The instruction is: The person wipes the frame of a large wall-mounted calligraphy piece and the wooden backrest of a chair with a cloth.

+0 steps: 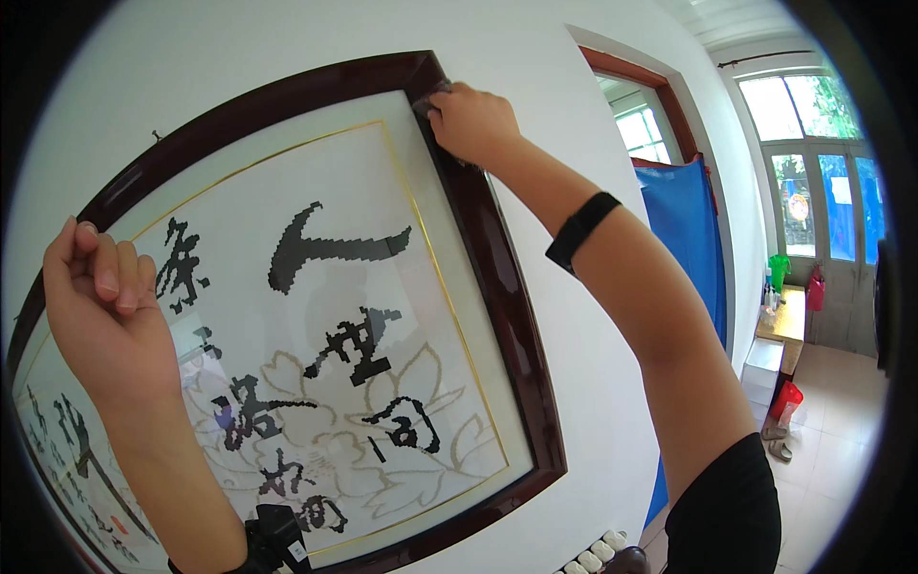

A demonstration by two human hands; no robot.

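Note:
A large framed calligraphy piece (344,186) hangs on the wall before me, dark stitched-looking characters on white behind a reflective surface. Its frame (491,287) is glossy dark reddish-brown wood, with a thin gold line inside. My right hand (477,122) presses a dark greyish cloth (428,102) against the frame's upper right corner; most of the cloth is hidden under the fingers. On the left, my left hand (111,301) is raised in front of the picture, palm towards me, fingers loosely curled together around nothing. Whether it touches the frame cannot be told.
A small hook (157,135) sticks out above the frame. To the right is a doorway with a blue curtain (681,229). Beyond stand a table (785,316) and a glazed door (825,215). Shoes (779,449) lie on the tiled floor. A white beaded cover (595,556) shows below.

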